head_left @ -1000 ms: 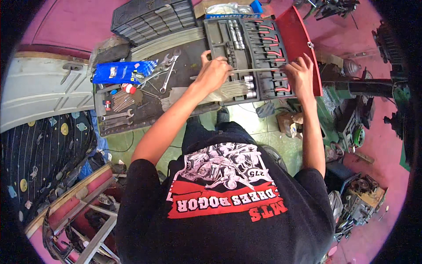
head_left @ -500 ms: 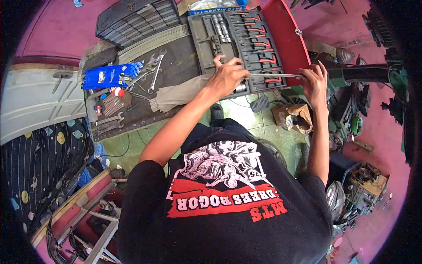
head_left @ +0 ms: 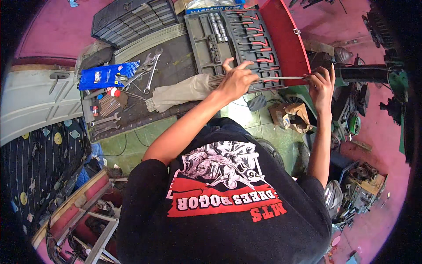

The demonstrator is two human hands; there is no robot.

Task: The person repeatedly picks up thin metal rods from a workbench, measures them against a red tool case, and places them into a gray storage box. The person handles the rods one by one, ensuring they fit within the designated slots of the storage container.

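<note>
So the person is leaning over the dark table point(head_left: 176, 66) with both arms stretched out in front. The left hand point(head_left: 237, 81) is curled shut around a thin metal rod point(head_left: 281, 78), right where a bundle of similar rods point(head_left: 215, 81) pokes out of a greyish cloth wrap point(head_left: 180, 92) lying on the table. The right hand point(head_left: 321, 86) is off past the table's edge, fingers pinched on the far end of that same rod, so the rod runs level between the two hands, just over the near edge of the tool case.

That tool case point(head_left: 290, 39) is a red one lying open, with a grey moulded tray point(head_left: 206, 48) holding sockets and a row of red-handled tools point(head_left: 257, 39). It sits at the right end of the table, touching the hands' working area.

Over on the left side of the table there's a blue packet point(head_left: 103, 75), a couple of shiny spanners point(head_left: 149, 70) crossed over each other, a small red-and-white cap thing point(head_left: 114, 92), and more wrenches point(head_left: 104, 121) near the front corner. Behind it all is a black slatted grille point(head_left: 132, 20).

On the green tile floor point(head_left: 246, 119) under the right arm there's a crumpled brown paper bag point(head_left: 292, 116). Can't tell what's in it.
</note>
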